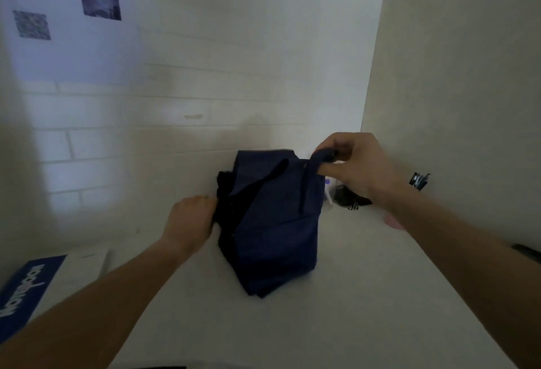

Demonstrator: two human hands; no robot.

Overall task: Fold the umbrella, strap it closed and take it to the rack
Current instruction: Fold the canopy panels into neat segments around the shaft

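On the pale tabletop (366, 295) in front of me lay the navy umbrella (275, 222), collapsed into a loose bundle of folded cloth with its narrower end pointing back toward me. My left hand (190, 222) was at the bundle's left edge, fingers curled into the dark folds there, gripping the fabric. My right hand (354, 163) was raised just above the far right corner, thumb and fingers pinching the umbrella's strap (317, 159), which ran up from the cloth in a short taut loop. The strap was not wrapped round the bundle. Beyond my right wrist some small dark things (349, 197) sat on the table, too blurred for me to tell what they were. At my left forearm lay a white box with a blue panel (32, 289) bearing white lettering. Two small pictures (101, 4) hung on the white brick wall (175, 90) behind the table.
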